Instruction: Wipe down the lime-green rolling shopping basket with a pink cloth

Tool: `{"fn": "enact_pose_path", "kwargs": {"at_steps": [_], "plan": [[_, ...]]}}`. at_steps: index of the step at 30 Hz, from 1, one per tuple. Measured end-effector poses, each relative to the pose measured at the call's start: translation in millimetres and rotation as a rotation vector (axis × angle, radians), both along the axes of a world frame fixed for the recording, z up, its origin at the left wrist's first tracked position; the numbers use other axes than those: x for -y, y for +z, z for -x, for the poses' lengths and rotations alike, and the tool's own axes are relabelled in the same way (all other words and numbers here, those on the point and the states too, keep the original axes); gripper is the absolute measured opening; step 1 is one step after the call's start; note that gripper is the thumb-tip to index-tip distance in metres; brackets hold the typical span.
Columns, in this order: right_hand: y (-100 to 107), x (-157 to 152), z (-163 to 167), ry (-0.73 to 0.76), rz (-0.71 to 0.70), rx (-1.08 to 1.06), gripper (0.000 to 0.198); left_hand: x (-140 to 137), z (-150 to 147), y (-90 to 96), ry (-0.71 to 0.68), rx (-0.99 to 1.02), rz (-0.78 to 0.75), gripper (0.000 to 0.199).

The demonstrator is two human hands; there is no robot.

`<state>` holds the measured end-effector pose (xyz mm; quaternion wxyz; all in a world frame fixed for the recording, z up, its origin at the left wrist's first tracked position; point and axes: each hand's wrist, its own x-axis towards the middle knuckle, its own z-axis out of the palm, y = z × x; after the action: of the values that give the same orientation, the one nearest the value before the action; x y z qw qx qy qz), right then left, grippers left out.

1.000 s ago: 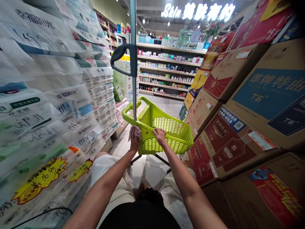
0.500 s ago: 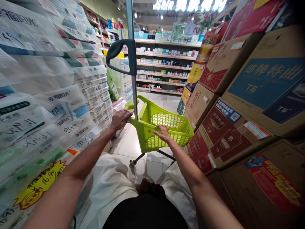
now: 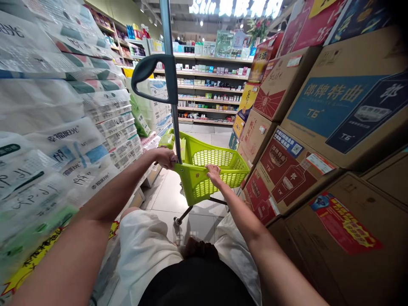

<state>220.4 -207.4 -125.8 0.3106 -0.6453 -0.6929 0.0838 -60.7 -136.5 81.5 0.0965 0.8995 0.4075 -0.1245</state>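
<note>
A lime-green plastic shopping cart (image 3: 193, 187) with perforated walls stands turned sideways in front of my legs. At its near left corner, by the foot of a grey upright pole (image 3: 176, 131), my left hand (image 3: 167, 157) is closed around the cart's edge; part of its fingers is hidden. My right hand (image 3: 214, 173) grips the near side rim, fingers curled over it. A dark looped handle (image 3: 149, 78) juts left from the pole above the cart. The visible inside of the basket shows green plastic walls.
Plastic-wrapped paper packs (image 3: 63, 140) are stacked high along the left. Cardboard boxes (image 3: 334, 97) form a leaning-looking wall close on the right. Pale floor tiles (image 3: 200, 221) run between them towards shelves of small goods (image 3: 210, 85) at the back.
My right hand's fingers have closed onto the cart rim, where they were spread before. The cart appears slightly farther left, and the view has turned a little to the right.
</note>
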Motion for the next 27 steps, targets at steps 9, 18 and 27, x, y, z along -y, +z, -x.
{"fn": "enact_pose_path", "kwargs": {"at_steps": [9, 18, 27], "plan": [[0.1, 8.9, 5.9, -0.042, -0.074, -0.072, 0.042, 41.0, 27.3, -82.0, -0.082, 0.513, -0.663, 0.016], [35.4, 1.0, 77.4, -0.069, -0.256, -0.312, 0.045, 60.5, 8.7, -151.9, 0.004, 0.938, -0.948, 0.030], [47.6, -7.8, 131.9, 0.012, -0.241, -0.329, 0.065, 71.7, 19.1, -167.9, 0.052, 1.040, -1.044, 0.027]]}}
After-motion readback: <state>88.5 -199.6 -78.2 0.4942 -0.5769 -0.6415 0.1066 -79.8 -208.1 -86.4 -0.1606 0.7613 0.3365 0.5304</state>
